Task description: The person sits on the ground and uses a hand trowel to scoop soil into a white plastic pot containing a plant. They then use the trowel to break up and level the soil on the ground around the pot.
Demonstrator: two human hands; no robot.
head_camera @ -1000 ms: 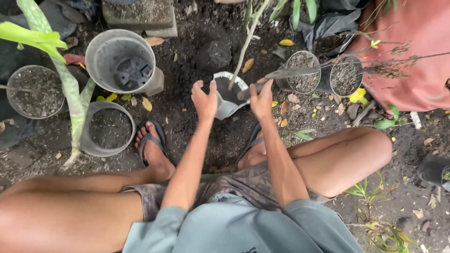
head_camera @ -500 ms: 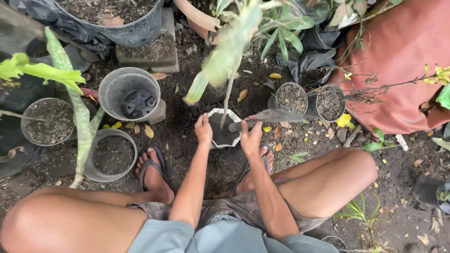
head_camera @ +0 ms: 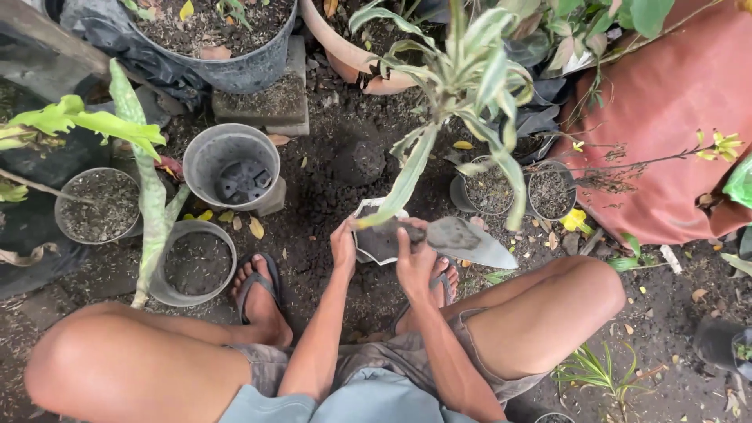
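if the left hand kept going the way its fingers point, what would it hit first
Probably the small white pot of soil: the left hand already touches its near rim, fingers aimed up-frame. Past it lies bare dark soil; depth is unclear.

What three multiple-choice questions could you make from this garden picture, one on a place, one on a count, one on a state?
1. Where is the trowel?
A. in the right hand
B. on the ground
C. inside the empty grey pot

2. How many flip-flopped feet show?
A. one
B. two
C. none

3. What does the small planting bag hold?
A. water
B. nothing
C. soil and a plant

Answers: 1 A, the fingers wrap its handle; 2 B, left foot and right foot; 3 C, dark soil with a stem rising, left hand on the rim.
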